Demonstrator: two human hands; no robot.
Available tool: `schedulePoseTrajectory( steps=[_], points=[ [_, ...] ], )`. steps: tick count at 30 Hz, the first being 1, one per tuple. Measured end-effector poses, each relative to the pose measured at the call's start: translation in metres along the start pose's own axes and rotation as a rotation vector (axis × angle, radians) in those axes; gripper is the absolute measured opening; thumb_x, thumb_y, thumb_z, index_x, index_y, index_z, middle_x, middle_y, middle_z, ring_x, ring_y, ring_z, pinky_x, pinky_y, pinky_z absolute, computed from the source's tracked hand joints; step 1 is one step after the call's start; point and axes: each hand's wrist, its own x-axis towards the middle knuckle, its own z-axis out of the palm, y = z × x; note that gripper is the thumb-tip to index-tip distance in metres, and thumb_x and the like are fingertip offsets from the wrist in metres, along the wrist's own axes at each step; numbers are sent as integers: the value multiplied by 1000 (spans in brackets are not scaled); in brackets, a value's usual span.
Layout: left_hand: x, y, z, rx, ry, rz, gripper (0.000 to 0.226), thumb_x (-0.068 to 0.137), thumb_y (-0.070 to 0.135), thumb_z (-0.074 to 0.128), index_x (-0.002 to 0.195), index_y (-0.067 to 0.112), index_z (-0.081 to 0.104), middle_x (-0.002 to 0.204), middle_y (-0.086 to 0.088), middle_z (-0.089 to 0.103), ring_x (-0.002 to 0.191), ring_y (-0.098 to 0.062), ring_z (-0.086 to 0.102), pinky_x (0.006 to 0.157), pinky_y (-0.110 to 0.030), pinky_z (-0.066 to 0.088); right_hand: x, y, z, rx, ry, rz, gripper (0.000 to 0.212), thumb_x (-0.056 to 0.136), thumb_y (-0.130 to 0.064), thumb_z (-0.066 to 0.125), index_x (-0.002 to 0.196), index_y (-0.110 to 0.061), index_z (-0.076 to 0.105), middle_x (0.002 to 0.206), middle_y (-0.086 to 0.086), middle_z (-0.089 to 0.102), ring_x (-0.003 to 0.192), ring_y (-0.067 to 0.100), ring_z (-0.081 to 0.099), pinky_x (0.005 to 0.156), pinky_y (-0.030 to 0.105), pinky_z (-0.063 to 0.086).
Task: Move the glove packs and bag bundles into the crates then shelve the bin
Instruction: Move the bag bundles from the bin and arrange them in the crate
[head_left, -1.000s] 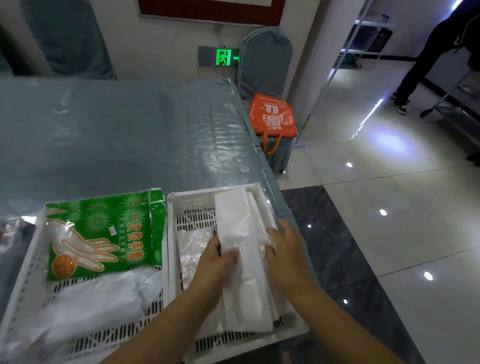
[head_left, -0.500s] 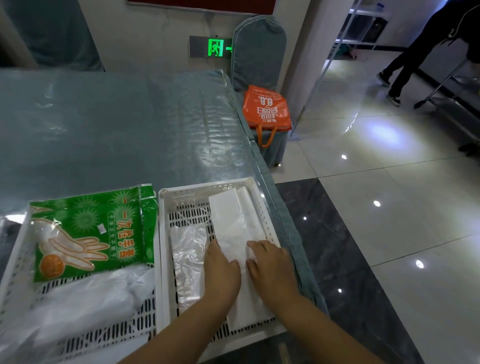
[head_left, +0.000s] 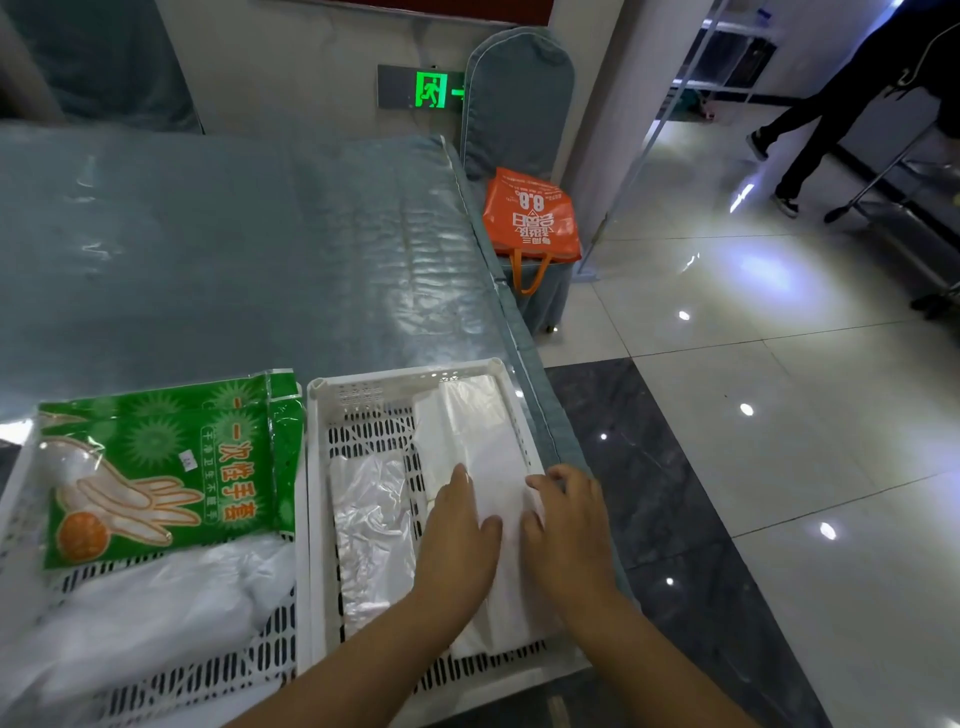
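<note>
Left hand: the left hand (head_left: 457, 540) is lying palm down on the white bag bundle (head_left: 488, 493), fingers straight and together, gripping nothing.
Right hand: the right hand (head_left: 566, 525) is pressing on the bundle's right edge, fingers bent over it against the crate wall; whether they are pinching it cannot be told.
Bag bundle: it is lying lengthwise along the right side of the right crate (head_left: 363, 387), running from near wall to far wall.
Clear pack: a crinkled clear pack (head_left: 371, 535) is lying just beside the bundle, in the crate's left half.
Step in hand: seemingly the person is flattening and squaring the bundle in the crate.
Doing it well: both palms should be pressing evenly, easing the slippery stack down flat and against the right wall, so that it is neither bulging above the rim nor sliding onto the clear pack.
Left crate: the left crate (head_left: 182, 675) is touching the right one and holding a green glove pack (head_left: 156, 467) at its far end and loose clear film nearer.
Table: the table (head_left: 234, 249), under a glossy grey-blue cover, is carrying both crates at its near right corner.
Room: a covered chair (head_left: 519, 93) with an orange bag (head_left: 530, 218) is standing beyond the table's far right corner, below a green exit sign (head_left: 431, 89).
Floor: a person's legs (head_left: 810, 130) are crossing the shiny tiled floor far right.
</note>
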Motion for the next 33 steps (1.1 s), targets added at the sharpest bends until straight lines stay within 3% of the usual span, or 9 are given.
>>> schedulePoseTrajectory(
  steps=[7, 10, 13, 17, 22, 26, 28, 31, 33],
  points=[
    [5, -11, -4, -102, 78, 3, 34, 86, 4, 51, 116, 21, 53, 96, 4, 50, 85, -8, 52, 67, -12, 37, 8, -10, 5, 23, 21, -192, 29, 81, -14, 65, 110, -15, 63, 115, 8, 61, 103, 26, 56, 86, 44, 49],
    [10, -11, -5, -33, 51, 37, 3, 81, 6, 55, 79, 8, 55, 76, -7, 56, 75, -22, 53, 62, -30, 44, 11, -14, 8, -87, -8, -310, 34, 85, -25, 54, 118, -18, 56, 120, 9, 59, 106, 26, 57, 86, 43, 46],
    [11, -13, -10, -78, 43, 3, 6, 87, 12, 53, 89, 12, 58, 79, -7, 60, 67, -22, 60, 57, -35, 52, 13, -14, 14, -167, -54, -379, 43, 89, -28, 39, 129, -14, 50, 130, 14, 54, 117, 28, 54, 97, 43, 42],
    [5, -16, -22, -240, 118, -122, 23, 95, 15, 40, 115, 18, 52, 94, -9, 62, 61, -17, 62, 41, -14, 44, 18, -20, 27, -60, -210, -396, 55, 99, -30, 28, 147, -7, 11, 156, 16, 6, 144, 23, 0, 114, 31, -3],
    [-3, -14, -53, -324, 189, -132, 19, 93, 12, 42, 103, 17, 57, 82, -1, 61, 55, -15, 58, 41, -22, 46, 16, -18, 38, -168, -268, -398, 62, 99, -38, 21, 145, -9, -10, 156, 10, -12, 135, 15, -25, 111, 28, -16],
    [-15, -11, -94, -289, 238, -93, 20, 90, 9, 44, 92, 23, 58, 84, -3, 63, 54, -15, 57, 42, -25, 47, 18, -28, 35, -193, -253, -366, 61, 99, -36, 23, 146, -6, -3, 157, 13, -4, 143, 20, -11, 112, 29, -12],
    [-23, -6, -121, -255, 266, -37, 26, 89, 9, 47, 84, 32, 57, 84, -1, 64, 57, -14, 58, 46, -28, 49, 21, -45, 24, -185, -173, -408, 57, 99, -33, 30, 145, -4, 15, 154, 17, 17, 143, 25, 11, 113, 32, 0],
    [-40, 7, -171, -78, 357, 95, 19, 89, 19, 53, 83, 35, 59, 79, 12, 64, 66, -9, 60, 56, -28, 49, 27, -96, -4, -126, 17, -589, 42, 89, -24, 57, 125, -3, 52, 125, 17, 59, 113, 31, 57, 99, 39, 42],
    [-56, 17, -210, 53, 427, 164, 13, 88, 24, 54, 88, 34, 63, 72, 16, 61, 64, -5, 59, 59, -27, 48, 30, -142, -26, -45, 109, -718, 32, 83, -19, 63, 112, -5, 61, 107, 14, 67, 93, 29, 64, 82, 39, 51]
  ],
)
